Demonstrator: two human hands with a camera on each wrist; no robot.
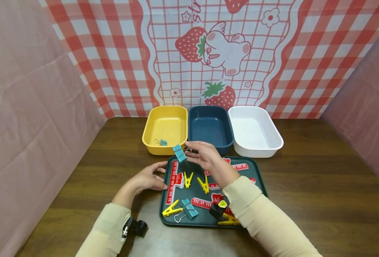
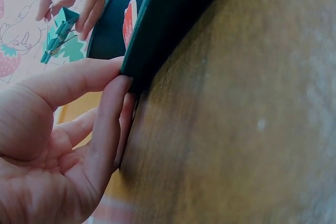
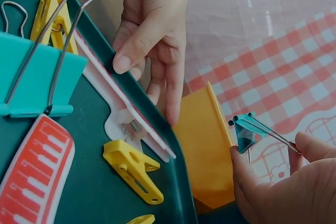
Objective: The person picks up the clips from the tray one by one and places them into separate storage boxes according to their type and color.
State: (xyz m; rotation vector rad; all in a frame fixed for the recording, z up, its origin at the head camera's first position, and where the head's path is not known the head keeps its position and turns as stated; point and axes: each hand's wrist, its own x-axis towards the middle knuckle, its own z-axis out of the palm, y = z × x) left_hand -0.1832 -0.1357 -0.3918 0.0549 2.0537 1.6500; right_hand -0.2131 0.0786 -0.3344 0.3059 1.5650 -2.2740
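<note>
My right hand [image 1: 203,154] pinches the wire handles of a teal binder clip [image 1: 179,152], holding it in the air near the front of the yellow bin [image 1: 147,141]. In the right wrist view, the held clip [image 3: 245,132] hangs beyond the fingertips. My left hand [image 1: 148,177] grips the left rim of the dark green tray [image 1: 161,210], thumb and fingers at its edge. On the tray lie another teal binder clip [image 1: 189,209], several yellow clothespin-like clips [image 1: 188,180] and several red-and-white clips with piano-key patterns [image 1: 172,184]. My right forearm hides part of the tray.
Another teal binder clip [image 1: 163,142] lies inside the yellow bin. A dark blue bin [image 1: 210,109] and a white bin [image 1: 280,142] stand to its right, side by side behind the tray. A checked strawberry cloth [image 1: 118,64] hangs behind the wooden table [image 1: 317,185].
</note>
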